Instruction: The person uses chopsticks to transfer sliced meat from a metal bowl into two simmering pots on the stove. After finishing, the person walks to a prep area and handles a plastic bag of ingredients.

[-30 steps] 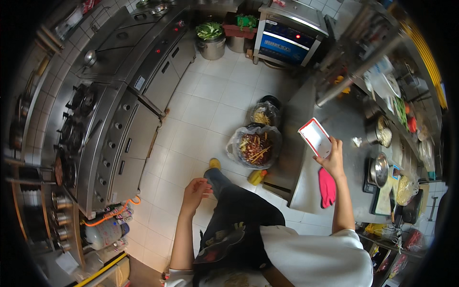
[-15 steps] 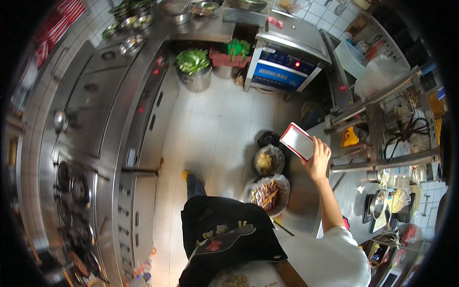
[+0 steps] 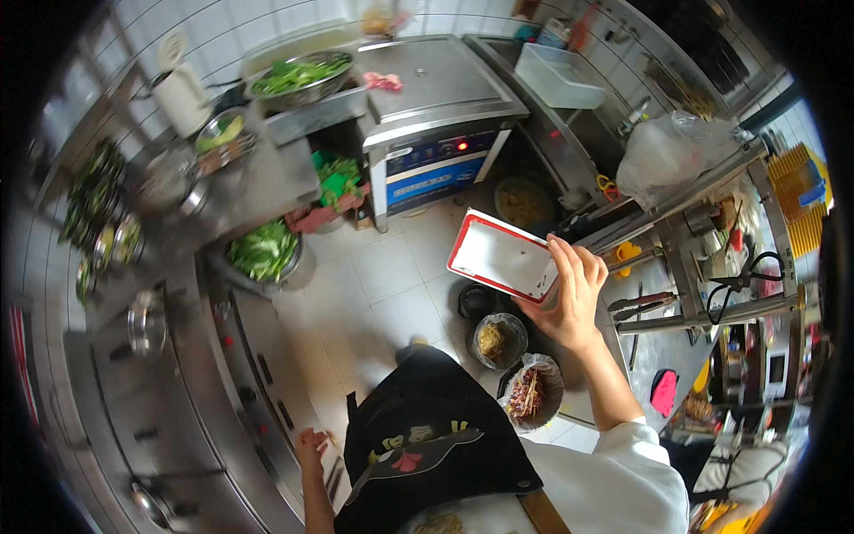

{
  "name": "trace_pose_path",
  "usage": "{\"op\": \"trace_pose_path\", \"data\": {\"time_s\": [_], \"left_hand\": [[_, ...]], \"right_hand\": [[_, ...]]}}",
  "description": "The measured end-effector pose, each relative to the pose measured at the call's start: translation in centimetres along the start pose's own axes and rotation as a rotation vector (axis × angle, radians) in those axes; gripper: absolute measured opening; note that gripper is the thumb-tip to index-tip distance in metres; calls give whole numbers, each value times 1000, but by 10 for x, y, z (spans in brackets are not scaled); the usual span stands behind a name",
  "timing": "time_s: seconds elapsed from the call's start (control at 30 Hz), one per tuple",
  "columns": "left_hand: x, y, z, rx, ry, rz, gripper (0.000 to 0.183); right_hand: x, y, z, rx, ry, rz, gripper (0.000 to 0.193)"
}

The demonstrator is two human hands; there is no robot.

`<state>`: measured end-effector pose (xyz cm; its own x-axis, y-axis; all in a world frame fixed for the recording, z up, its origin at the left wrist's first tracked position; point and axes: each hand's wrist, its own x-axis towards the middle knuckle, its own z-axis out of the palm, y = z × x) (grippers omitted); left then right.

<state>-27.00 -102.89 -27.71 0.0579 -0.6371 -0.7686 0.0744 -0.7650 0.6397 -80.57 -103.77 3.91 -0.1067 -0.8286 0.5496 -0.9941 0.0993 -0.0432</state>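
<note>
My right hand (image 3: 574,298) grips a white rectangular tub with a red rim (image 3: 503,254) by its near end, thumb below and fingers along the side. The tub is tilted so its white inside shows, with a few dark specks in it. It is held above the floor, near the metal shelf rack. My left hand (image 3: 311,445) hangs low beside the front of the steel stove counter (image 3: 169,392). Its fingers are loosely bent and apart, with nothing visible in them.
Two lined bins (image 3: 500,343) with food waste and used sticks stand on the floor to the right. Ahead is a steel appliance (image 3: 440,165) with a red light. A pot of leafy greens (image 3: 264,254) sits at left. Another person (image 3: 738,472) is at lower right.
The view has swung right and moved closer to the steel appliance. The tub stays in my right hand, now tipped flatter. My left hand has come into view.
</note>
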Motion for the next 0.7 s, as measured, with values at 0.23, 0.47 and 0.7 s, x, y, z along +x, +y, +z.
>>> {"op": "trace_pose_path", "data": {"time_s": [0.23, 0.47, 0.7], "left_hand": [[114, 102, 82, 25, 19, 6, 34], [136, 120, 99, 16, 228, -163, 30], [151, 138, 143, -22, 292, -283, 27]], "right_hand": [[78, 132, 125, 300, -311, 600, 89], [229, 397, 183, -465, -619, 1140, 102], [308, 533, 166, -1008, -894, 1047, 81]]}}
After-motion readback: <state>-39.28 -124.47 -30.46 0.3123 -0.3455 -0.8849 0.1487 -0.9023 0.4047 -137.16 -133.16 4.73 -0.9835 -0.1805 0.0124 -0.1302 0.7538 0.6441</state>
